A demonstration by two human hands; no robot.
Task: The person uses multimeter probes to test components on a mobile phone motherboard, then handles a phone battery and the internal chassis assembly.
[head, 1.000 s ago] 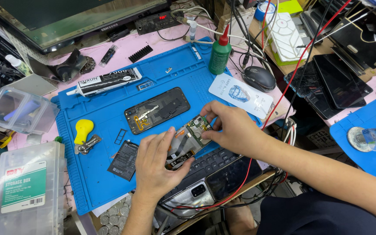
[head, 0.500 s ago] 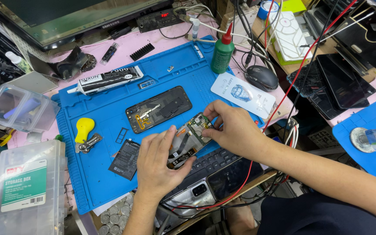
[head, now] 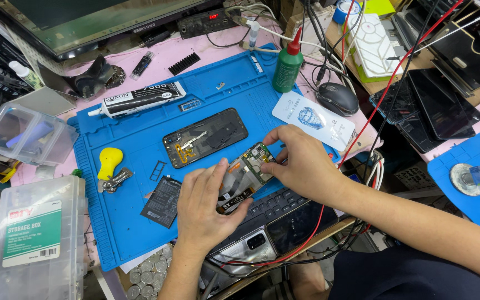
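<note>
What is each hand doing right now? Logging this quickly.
Left hand: closed on the opened phone frame with green circuit board.
Right hand: fingertips pinching the same frame's upper end.

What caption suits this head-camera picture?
Left hand and right hand hold a green phone circuit board over a blue silicone work mat.
</note>
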